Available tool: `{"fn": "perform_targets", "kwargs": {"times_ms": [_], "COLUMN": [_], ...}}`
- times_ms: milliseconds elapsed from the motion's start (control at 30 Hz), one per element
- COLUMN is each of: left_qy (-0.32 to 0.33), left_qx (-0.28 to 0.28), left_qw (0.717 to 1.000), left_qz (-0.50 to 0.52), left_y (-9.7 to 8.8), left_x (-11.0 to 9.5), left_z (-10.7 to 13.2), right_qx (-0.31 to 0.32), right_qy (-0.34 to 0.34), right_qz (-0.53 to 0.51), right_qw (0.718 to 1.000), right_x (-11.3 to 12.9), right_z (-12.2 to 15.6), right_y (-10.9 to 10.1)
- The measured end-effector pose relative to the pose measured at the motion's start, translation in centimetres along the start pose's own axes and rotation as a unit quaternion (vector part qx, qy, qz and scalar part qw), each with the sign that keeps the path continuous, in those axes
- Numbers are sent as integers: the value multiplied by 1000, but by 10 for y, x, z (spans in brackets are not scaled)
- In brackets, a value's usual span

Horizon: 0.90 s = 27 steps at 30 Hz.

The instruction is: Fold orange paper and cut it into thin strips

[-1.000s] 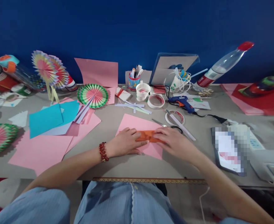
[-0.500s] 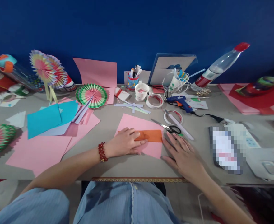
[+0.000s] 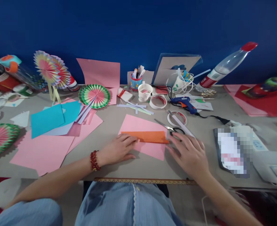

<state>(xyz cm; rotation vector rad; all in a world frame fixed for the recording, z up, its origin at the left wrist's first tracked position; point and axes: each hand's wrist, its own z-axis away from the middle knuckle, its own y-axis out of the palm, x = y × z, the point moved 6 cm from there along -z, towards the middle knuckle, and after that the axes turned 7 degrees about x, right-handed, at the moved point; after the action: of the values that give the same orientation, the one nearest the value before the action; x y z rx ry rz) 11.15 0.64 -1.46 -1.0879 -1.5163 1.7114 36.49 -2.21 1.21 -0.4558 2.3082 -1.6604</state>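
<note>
A folded strip of orange paper (image 3: pixel 151 137) lies across a pink sheet (image 3: pixel 138 122) in front of me. The fingers of my left hand (image 3: pixel 117 149) stretch over the strip's left end, lying flat rather than gripping. My right hand (image 3: pixel 190 152) is spread beside the strip's right end, its fingertips close to the edge; I cannot tell whether they touch. Just beyond that hand, scissors (image 3: pixel 168 127) with black handles rest on the table, partly hidden by the fingers. Next to them is a roll of tape (image 3: pixel 168 118) with a pale paper stick (image 3: pixel 182 125) across it.
Pink sheets (image 3: pixel 34 153), blue paper (image 3: pixel 45 122) and a green-rimmed paper fan (image 3: pixel 96 95) occupy the left. Toward the back stand a pen holder (image 3: pixel 136 84), a paper cup (image 3: pixel 145 96) and a tilted bottle (image 3: pixel 225 69). A blue glue gun (image 3: pixel 185 103) and a phone (image 3: pixel 231 153) lie right.
My left hand has slid left and toward me, uncovering more of the orange strip. My right hand has moved slightly right, its fingers more raised. The view has shifted slightly.
</note>
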Motion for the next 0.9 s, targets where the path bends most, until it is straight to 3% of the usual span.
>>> {"fn": "perform_targets", "kwargs": {"times_ms": [200,367,500,600,767,900], "left_qy": [-2,-9,-40,-51,-68,-81], "left_qx": [-14,-54,-108,-144,-183,-196], "left_qw": [998,990,989,985,966,945], "left_qz": [68,126,93,83,169,249], "left_y": [-4,-11,-16,-22,-31,-33], "left_x": [9,13,18,23,34,42], "left_z": [-4,-3,-3,-3,0,6], "right_qx": [35,12,25,55,139,150], "right_qy": [-174,-219,-193,-143,-61,12], "right_qz": [-29,-38,-147,-276,-379,-415], "right_qw": [984,975,970,949,913,897], "right_x": [35,36,29,22,18,13], "right_z": [-32,-39,-48,-57,-60,-56], "right_y": [14,22,18,16,23,29]}}
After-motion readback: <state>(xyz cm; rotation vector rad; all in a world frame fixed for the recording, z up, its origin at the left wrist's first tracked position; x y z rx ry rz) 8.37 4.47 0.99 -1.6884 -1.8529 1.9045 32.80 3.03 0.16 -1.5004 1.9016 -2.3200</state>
